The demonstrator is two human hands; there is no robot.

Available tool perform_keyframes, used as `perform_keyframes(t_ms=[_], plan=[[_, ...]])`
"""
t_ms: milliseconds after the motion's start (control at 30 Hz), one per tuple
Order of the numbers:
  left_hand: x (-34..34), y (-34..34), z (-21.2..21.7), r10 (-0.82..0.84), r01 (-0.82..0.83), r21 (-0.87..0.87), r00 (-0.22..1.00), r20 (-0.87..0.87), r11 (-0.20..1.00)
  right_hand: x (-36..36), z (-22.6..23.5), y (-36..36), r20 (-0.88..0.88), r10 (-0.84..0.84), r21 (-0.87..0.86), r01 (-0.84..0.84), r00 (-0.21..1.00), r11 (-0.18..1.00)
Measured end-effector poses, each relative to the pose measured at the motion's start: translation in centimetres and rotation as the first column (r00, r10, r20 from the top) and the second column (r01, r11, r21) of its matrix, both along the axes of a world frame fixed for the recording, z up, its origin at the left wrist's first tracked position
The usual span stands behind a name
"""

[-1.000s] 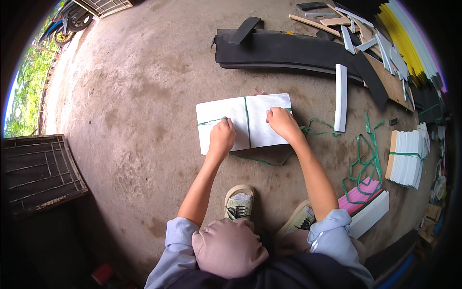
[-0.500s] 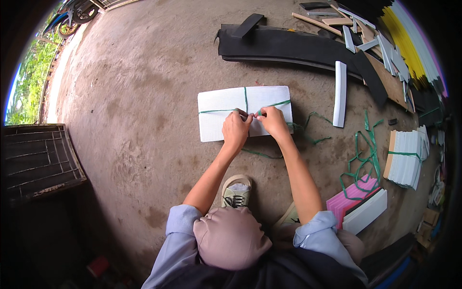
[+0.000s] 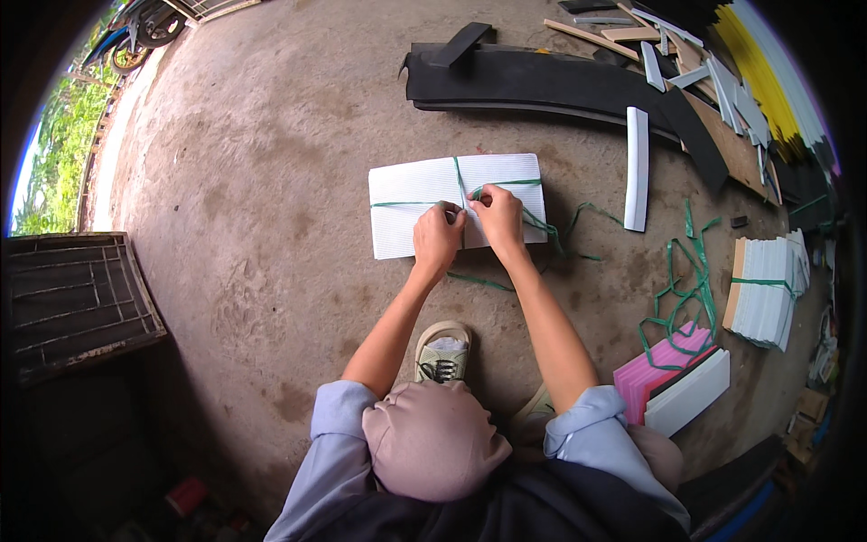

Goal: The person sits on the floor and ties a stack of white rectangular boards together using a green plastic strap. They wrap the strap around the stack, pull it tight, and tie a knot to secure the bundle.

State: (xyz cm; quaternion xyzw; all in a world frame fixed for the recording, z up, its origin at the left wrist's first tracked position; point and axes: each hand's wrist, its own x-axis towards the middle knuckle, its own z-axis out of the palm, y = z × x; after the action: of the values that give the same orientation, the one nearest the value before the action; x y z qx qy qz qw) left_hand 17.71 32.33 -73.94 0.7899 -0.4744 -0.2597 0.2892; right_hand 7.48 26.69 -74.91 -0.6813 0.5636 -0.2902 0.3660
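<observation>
A flat white bundle of sheets (image 3: 406,203) lies on the concrete floor, crossed by green strapping (image 3: 457,176). My left hand (image 3: 437,237) and my right hand (image 3: 497,215) meet over the middle of the bundle's near half. Both pinch the green straps where they cross. Loose strap ends (image 3: 578,221) trail off to the right of the bundle, and another piece (image 3: 479,282) lies just below it.
A white strip (image 3: 637,167) lies right of the bundle. Long black boards (image 3: 560,81) lie at the back. A strapped white stack (image 3: 768,289), tangled green straps (image 3: 682,298) and pink and white sheets (image 3: 673,379) sit to the right. A metal grate (image 3: 72,303) is at left.
My hands moved from the bundle's near corners to its middle and now pinch the straps together. The view has shifted slightly closer to the bundle.
</observation>
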Motion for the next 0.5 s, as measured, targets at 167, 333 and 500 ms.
perform_keyframes(t_ms=[167,333,500], plan=[[1.4,0.2,-0.6,-0.002,-0.008,-0.037,0.959,-0.282,0.999,1.5,0.3,0.3,0.074,-0.091,0.203,0.074,0.993,0.976],[0.9,0.4,-0.7,0.019,-0.032,-0.033,0.938,-0.345,0.999,1.3,-1.4,-0.7,0.273,-0.243,0.471,0.091,0.931,0.877],[1.1,0.8,-1.5,0.141,-0.237,-0.209,0.910,-0.391,0.949,2.0,-0.3,-0.5,0.387,-0.407,0.625,0.088,0.827,0.775]])
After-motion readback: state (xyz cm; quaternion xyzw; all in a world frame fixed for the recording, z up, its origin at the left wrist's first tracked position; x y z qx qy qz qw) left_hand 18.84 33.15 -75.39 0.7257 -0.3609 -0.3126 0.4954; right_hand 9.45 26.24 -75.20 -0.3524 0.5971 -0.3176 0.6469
